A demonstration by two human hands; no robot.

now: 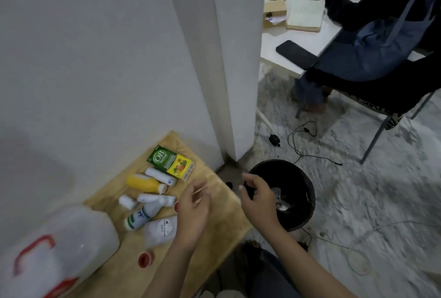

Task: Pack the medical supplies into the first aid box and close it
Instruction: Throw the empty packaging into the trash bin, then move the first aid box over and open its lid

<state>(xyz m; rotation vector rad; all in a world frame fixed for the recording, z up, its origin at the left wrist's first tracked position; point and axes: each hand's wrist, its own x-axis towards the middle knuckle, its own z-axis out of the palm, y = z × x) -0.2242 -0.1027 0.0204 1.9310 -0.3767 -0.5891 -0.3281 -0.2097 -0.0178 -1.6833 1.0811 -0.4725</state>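
Low wooden table [222, 226] against a white wall, seen from above. First aid box [55, 252] sits at the table's near-left corner: translucent white plastic, rounded shoulders, red handle and red latch on the side facing the camera; blurred, so whether its lid is shut cannot be told. Supplies lie loose on the tabletop to its right: green-and-yellow carton [170, 162] farthest back, yellow bottle [145, 183] on its side, several small white bottles, a white bottle with green banding [140, 216], a clear pouch [161, 228], a small red cap [144, 259]. Left hand [193, 211] raised above the supplies, fingers loosely pinching a thin pale stick. Right hand [259, 199] hovers over a black bin [307, 192] beside the table, fingers curled around something small and dark.
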